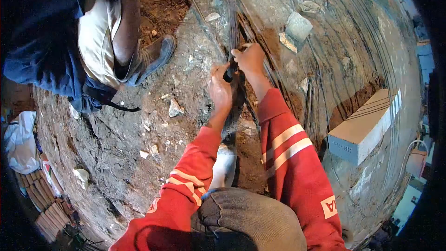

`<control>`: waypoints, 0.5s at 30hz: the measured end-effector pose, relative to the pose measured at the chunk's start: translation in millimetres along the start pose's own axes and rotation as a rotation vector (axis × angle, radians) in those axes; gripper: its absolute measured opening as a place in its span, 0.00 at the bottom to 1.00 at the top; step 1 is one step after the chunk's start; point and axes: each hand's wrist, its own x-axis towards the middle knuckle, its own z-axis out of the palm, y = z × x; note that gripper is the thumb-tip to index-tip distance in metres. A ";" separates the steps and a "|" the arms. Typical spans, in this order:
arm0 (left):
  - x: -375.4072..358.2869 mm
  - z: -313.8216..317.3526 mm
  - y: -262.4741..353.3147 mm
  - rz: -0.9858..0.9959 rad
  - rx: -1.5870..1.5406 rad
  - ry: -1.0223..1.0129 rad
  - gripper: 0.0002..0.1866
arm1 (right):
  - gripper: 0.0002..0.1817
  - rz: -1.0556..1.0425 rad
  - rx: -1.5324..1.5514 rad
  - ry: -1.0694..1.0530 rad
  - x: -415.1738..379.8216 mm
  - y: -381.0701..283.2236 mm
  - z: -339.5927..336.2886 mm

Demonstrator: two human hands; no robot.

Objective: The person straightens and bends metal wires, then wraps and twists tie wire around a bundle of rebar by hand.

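A bundle of thin dark metal rods (226, 7) runs from the top of the view down to my hands. At its near end, my left hand (220, 86) is closed around a black object with a rounded end (227, 75), whose kind I cannot make out. My right hand (251, 60) is closed just to the right, thumb and fingers pinched over the same spot. What the right fingers hold is hidden. Both hands come out of red sleeves with pale stripes, in front of my bent knee (251, 214).
A person's shoe (162, 56) and light shorts (97, 42) are close at the upper left. A long block (362, 128) with thin rods across it lies right. A pale stone (298, 26) rests on uneven ground. Stacked bricks (44, 200) and a white sack (22, 142) stand left.
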 end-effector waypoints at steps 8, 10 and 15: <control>-1.1 0.1 2.9 -0.030 -0.161 0.011 0.18 | 0.15 0.130 -0.108 0.045 -12.7 -32.5 -12.9; -1.9 -1.1 6.6 -0.049 -0.184 0.031 0.18 | 0.15 0.122 -0.136 -0.023 -13.4 -36.2 -18.5; -2.6 3.2 2.7 -0.153 -0.284 0.050 0.14 | 0.16 0.058 -0.184 -0.013 -9.1 -42.7 -15.3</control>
